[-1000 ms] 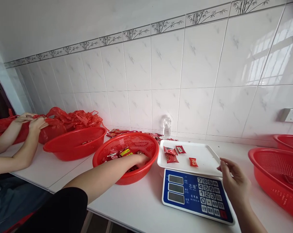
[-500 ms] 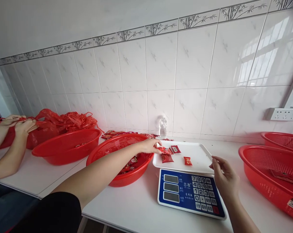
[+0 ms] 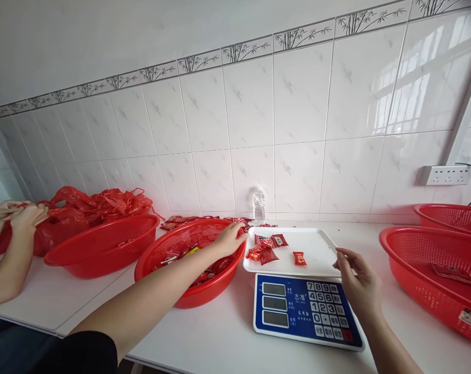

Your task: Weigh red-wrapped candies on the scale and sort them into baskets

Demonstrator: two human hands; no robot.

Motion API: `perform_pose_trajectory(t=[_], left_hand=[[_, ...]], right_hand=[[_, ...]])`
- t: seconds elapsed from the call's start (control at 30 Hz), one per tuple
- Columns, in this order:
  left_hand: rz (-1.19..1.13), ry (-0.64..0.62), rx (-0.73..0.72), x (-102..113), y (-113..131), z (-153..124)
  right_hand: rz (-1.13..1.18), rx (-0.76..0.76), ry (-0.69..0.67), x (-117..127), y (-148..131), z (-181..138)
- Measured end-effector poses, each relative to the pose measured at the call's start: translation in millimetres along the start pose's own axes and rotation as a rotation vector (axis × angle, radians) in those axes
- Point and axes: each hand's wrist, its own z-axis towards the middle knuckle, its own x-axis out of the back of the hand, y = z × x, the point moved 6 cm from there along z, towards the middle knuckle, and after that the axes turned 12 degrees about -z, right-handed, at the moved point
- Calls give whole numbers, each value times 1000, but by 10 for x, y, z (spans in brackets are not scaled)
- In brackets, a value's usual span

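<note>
My left hand [image 3: 228, 239] hovers over the right rim of a red mesh basket [image 3: 169, 248] holding wrapped sweets; its fingers are loosely spread and hold nothing I can see. Just to its right, several red sweet packets [image 3: 265, 248] lie on the white tray [image 3: 315, 252] of a blue electronic scale [image 3: 303, 310]. My right hand [image 3: 356, 283] rests at the tray's right front corner, fingers curled loosely apart, holding nothing.
A second red basin [image 3: 99, 246] stands left of the basket. Another person's hands [image 3: 15, 214] grip red plastic bags [image 3: 99, 200] at far left. Two red baskets [image 3: 438, 270] sit on the right. A small water bottle [image 3: 259, 206] stands by the tiled wall.
My left hand rose from the basket, put sweets on the scale tray, and has drawn back toward the basket rim. More packets lie on the tray. My right hand barely moved.
</note>
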Motion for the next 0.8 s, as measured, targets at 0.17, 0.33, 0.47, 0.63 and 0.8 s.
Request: perform_pose_trajectory(t=[0.17, 0.33, 0.47, 0.63, 0.8], left_hand=[[-11, -289, -37, -665, 365, 9], [102, -309, 104, -992, 404, 155], [203, -181, -20, -1032, 448, 243], [250, -88, -112, -1000, 472, 295], [204, -13, -105, -863, 485, 457]], right_hand=[[-4, -6, -15, -12, 3, -7], [-3, -4, -40, -25, -4, -5], [-5, 5, -49, -22, -41, -12], [-18, 15, -35, 1, -80, -23], [-1, -2, -60, -14, -70, -31]])
